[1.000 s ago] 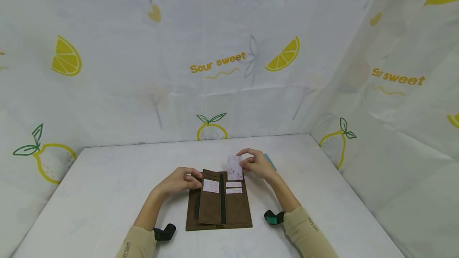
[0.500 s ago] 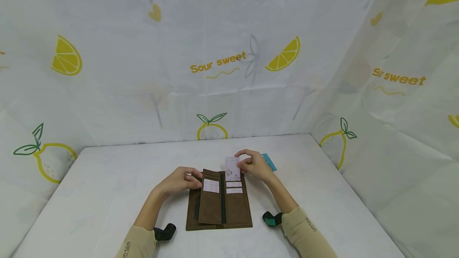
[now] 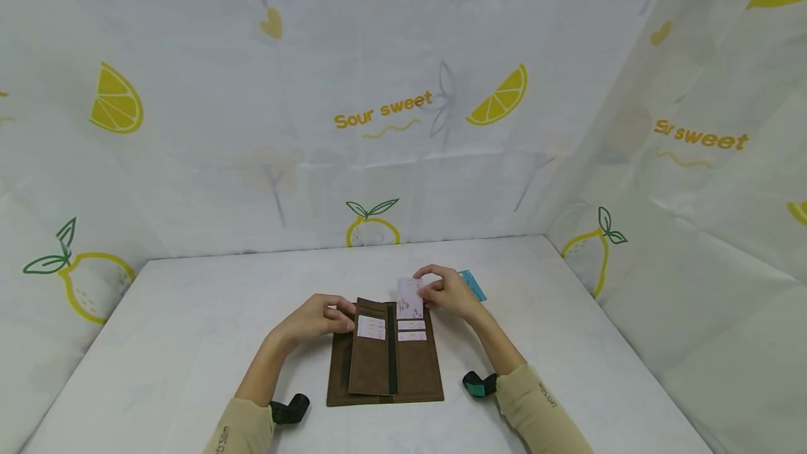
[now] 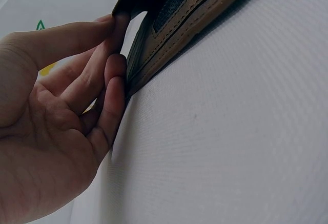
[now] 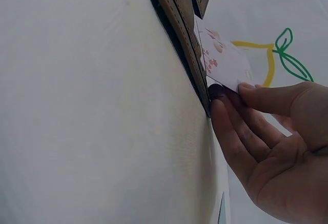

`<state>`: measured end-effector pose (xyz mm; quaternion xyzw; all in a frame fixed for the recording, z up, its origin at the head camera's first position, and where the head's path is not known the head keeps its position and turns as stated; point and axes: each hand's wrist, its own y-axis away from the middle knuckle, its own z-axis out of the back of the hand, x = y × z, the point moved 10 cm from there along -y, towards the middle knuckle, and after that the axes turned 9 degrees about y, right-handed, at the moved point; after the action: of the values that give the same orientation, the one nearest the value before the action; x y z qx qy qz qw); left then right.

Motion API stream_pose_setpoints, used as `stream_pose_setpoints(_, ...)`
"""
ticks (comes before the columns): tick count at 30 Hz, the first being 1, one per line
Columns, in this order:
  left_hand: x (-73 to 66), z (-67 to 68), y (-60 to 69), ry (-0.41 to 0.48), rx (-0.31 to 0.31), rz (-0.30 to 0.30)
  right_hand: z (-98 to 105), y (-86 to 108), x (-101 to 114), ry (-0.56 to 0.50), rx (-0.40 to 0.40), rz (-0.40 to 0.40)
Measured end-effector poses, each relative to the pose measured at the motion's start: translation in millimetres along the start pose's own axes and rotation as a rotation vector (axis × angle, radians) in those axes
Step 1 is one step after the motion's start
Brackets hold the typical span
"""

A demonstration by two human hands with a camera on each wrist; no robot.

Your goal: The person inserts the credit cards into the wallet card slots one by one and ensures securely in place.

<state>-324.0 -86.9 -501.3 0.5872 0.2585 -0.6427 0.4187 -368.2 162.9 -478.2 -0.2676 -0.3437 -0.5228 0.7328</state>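
A brown wallet (image 3: 412,370) lies opened out on the white table, with pale cards (image 3: 371,328) in slots on both sides. At its left, my left hand (image 3: 320,319) pinches the raised inner flap (image 3: 368,370) between thumb and fingers; the left wrist view shows the thumb on the flap's edge. My right hand (image 3: 446,292) pinches a white card with a pink floral print (image 3: 410,298) by its right edge. That card stands over the top slot on the wallet's right side; whether its lower edge is inside the slot cannot be told.
A blue card (image 3: 473,286) lies on the table (image 3: 208,321) behind my right hand, partly hidden by it. A lemon-print cloth (image 3: 252,195) hangs around the table's back and sides. Black wrist devices (image 3: 290,409) sit on both forearms.
The right hand has shifted the floral card slightly left and down, over the wallet's right slots. More of the blue card shows now. The left hand has stayed still on the flap.
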Motion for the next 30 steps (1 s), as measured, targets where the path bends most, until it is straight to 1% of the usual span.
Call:
stream_pose_setpoints(7,-1.2,-0.2,0.9,-0.003,-0.002,0.003,-1.4,-0.6,-0.3,0.011,0.034,-0.014)
stream_pose_setpoints(15,-1.9,-0.2,0.4,0.005,-0.003,0.004,-2.6,-1.7,2.0,-0.003,0.088,-0.016)
stream_pose_setpoints(20,-1.4,-0.1,0.7,0.001,-0.003,0.002,-3.7,-2.7,1.6,-0.004,0.110,-0.007)
stream_pose_setpoints(27,0.1,0.2,0.1,-0.010,-0.009,0.004,-3.5,-3.2,-1.1,-0.018,0.138,-0.030)
stream_pose_setpoints(30,1.0,0.4,0.1,-0.015,-0.017,0.012,-3.9,-3.9,-1.3,-0.021,0.150,-0.026)
